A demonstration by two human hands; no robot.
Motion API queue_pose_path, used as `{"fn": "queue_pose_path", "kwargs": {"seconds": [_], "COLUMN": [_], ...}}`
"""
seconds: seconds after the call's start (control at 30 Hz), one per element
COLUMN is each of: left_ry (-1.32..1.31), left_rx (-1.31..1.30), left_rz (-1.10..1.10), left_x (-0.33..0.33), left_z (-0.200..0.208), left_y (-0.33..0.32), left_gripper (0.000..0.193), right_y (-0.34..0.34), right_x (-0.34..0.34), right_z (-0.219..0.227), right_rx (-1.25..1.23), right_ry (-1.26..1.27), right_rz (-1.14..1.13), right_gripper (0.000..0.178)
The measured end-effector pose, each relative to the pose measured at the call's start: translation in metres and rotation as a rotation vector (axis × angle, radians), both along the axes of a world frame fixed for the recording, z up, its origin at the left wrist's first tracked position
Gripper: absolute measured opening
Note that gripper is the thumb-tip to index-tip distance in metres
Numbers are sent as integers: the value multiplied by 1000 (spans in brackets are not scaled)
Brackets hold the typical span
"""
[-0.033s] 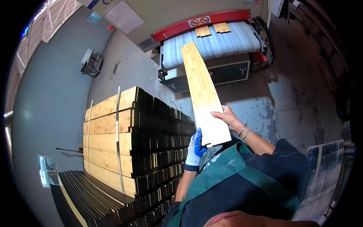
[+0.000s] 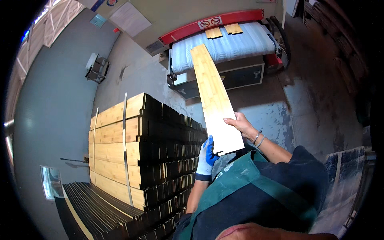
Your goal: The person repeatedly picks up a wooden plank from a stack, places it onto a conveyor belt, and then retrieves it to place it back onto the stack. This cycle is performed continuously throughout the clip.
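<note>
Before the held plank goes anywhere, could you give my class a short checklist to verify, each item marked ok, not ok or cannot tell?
1. Plank held by both hands: ok; the right hand grips its right edge, the left hand its left edge near the close end.
2. Both hands gloved: not ok; the left wears a glove, the right is bare.
3. Plank's far end touching the conveyor belt: cannot tell; it overlaps the belt in view.
4. Two boards by the red crossbar apart: ok; a narrow gap shows.
5. Belt running: cannot tell.
6. Stack on the left strapped: ok; two straps show.
</note>
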State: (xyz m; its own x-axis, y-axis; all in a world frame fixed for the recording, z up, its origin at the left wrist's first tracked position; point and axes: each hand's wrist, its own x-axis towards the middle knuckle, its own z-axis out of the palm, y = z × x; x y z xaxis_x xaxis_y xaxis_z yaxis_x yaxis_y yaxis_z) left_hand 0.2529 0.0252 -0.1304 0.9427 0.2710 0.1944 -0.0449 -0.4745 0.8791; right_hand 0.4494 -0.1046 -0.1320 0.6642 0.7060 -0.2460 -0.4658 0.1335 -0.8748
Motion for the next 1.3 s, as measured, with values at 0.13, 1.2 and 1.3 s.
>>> {"fn": "queue_pose_path", "kwargs": {"seconds": [0.13,1.2,1.3], "left_ry": [52,186,201], "left_rx": [71,-1020,-1151], "left_rz": [30,295,295], "left_x": [24,168,182], "left_z": [14,-93,-96], "left_y": [7,158,170], "left_gripper": [49,47,48], "right_y": [4,37,41], "right_x": [21,186,195], "right_z": [-9,-87,-86], "right_rx": [-50,132,170], "right_ry": [-1,70,136], "right_rz": [-13,-184,-184], "right_gripper": [34,32,32]}}
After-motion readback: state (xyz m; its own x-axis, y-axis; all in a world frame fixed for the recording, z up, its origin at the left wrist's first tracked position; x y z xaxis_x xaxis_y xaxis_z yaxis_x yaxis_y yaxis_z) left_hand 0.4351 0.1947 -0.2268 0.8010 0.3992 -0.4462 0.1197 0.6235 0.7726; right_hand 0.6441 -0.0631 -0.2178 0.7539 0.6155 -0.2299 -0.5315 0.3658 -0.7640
